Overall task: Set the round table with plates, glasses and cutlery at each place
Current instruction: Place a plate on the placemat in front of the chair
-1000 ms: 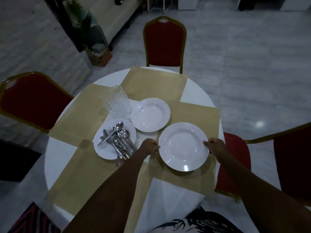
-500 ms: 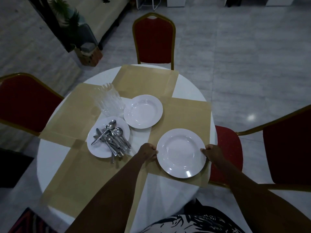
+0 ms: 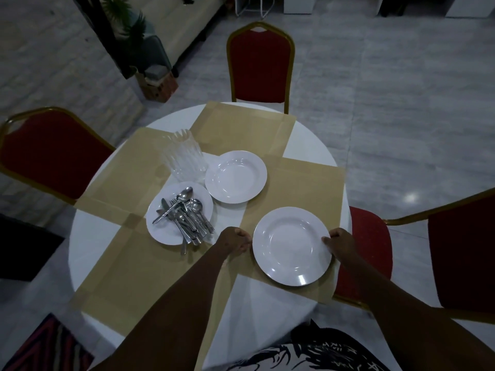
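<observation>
A white plate (image 3: 292,246) lies on the right-hand tan placemat (image 3: 308,188) of the round white table (image 3: 91,236). My left hand (image 3: 234,241) grips its left rim and my right hand (image 3: 338,241) grips its right rim. A second white plate (image 3: 235,176) sits near the table's middle. To its left, a third plate (image 3: 163,226) carries a heap of spoons, forks and knives (image 3: 184,215). Behind that stands a cluster of clear glasses (image 3: 184,156).
Red chairs with gold frames stand at the far side (image 3: 261,68), the left (image 3: 51,153) and the right (image 3: 460,253). Tan placemats lie at the far, left and near places. A plant (image 3: 126,20) and a small box stand on the floor at far left.
The plate in both hands has moved toward the near right, down onto the right placemat. The other plates, cutlery and glasses have stayed where they were.
</observation>
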A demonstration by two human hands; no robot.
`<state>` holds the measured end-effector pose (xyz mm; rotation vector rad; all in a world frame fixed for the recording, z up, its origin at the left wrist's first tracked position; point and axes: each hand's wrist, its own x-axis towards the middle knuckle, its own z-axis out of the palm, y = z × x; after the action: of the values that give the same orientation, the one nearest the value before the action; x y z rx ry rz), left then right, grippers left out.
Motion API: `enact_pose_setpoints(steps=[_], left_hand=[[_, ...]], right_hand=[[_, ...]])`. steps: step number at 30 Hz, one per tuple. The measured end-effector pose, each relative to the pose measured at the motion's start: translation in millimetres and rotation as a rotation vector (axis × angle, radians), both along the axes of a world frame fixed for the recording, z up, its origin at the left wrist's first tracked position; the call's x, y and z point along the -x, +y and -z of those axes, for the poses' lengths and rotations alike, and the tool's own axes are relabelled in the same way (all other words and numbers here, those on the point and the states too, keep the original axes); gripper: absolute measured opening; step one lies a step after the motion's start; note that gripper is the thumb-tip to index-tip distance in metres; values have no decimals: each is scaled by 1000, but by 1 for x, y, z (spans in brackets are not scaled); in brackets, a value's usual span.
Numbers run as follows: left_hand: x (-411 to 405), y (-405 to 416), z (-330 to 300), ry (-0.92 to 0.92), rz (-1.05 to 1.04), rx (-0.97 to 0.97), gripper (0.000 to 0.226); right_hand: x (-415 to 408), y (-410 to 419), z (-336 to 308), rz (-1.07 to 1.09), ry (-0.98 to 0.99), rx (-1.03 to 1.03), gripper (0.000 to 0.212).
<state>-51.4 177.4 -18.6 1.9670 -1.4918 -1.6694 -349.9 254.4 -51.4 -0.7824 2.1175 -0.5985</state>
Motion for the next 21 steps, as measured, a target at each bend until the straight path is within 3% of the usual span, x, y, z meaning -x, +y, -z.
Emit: enact_pose_setpoints(steps=[9, 18, 21], left_hand=[[-32, -20, -20, 75, -233, 47, 16], [-67, -59, -51, -74, -287, 319, 4], [-83, -79, -61, -109, -336, 374, 19]], right_hand=[[-28, -49, -20, -117, 259, 251, 12], [-92, -149, -51, -436, 95, 389, 20], [-128, -184, -60, -547, 42, 419, 27]])
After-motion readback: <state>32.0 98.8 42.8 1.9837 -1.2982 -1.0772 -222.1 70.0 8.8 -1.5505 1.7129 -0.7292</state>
